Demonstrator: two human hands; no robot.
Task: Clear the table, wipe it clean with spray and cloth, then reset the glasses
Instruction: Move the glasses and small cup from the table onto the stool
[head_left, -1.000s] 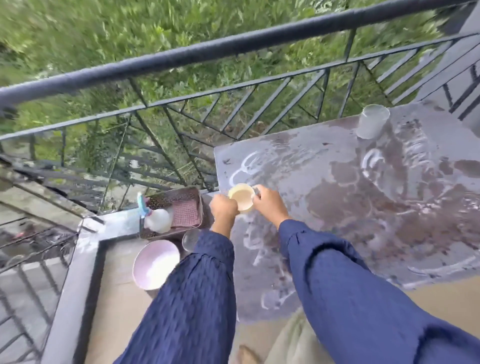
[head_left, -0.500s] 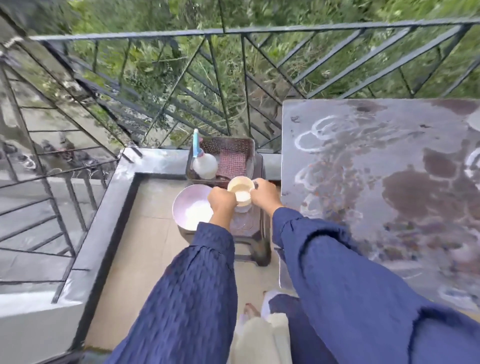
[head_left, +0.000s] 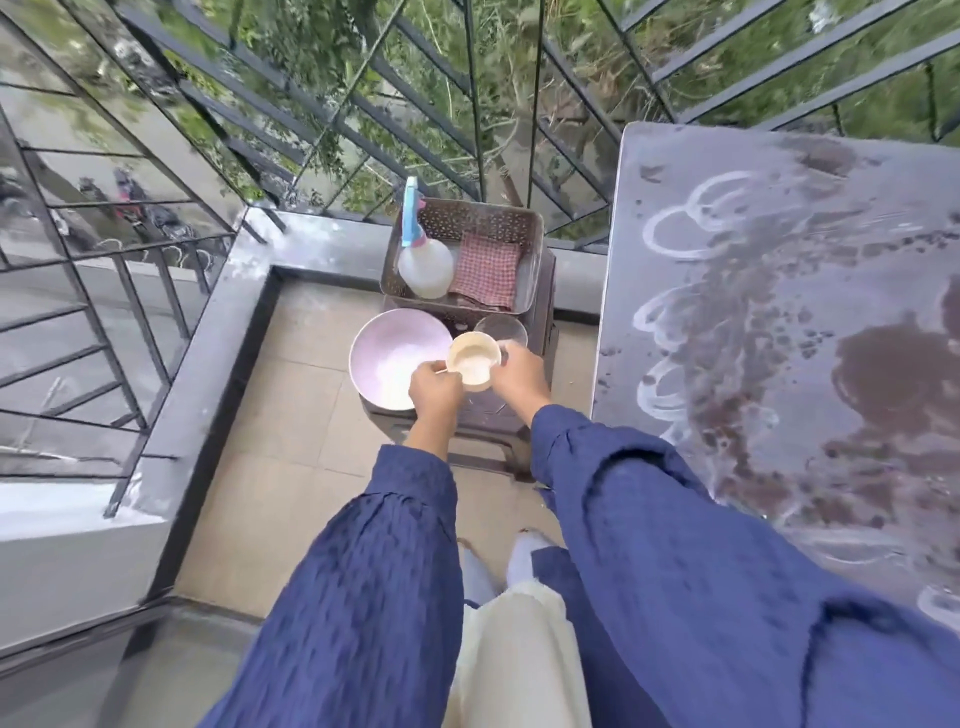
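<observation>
Left hand (head_left: 435, 391) and right hand (head_left: 519, 375) gripping cream cup (head_left: 474, 361) from either side above stool (head_left: 493, 427), pink bowl (head_left: 384, 358) at stool's left edge, spray bottle (head_left: 423, 262) and checked cloth (head_left: 485, 275) in basket (head_left: 467, 218) at far edge, soiled table (head_left: 779, 312) at right.

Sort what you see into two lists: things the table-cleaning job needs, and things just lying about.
Job: table, spray bottle, checked cloth, cream cup, clear glass.
Lying about: pink bowl, stool, railing.

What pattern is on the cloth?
The cloth has red and white checks, head view.
</observation>
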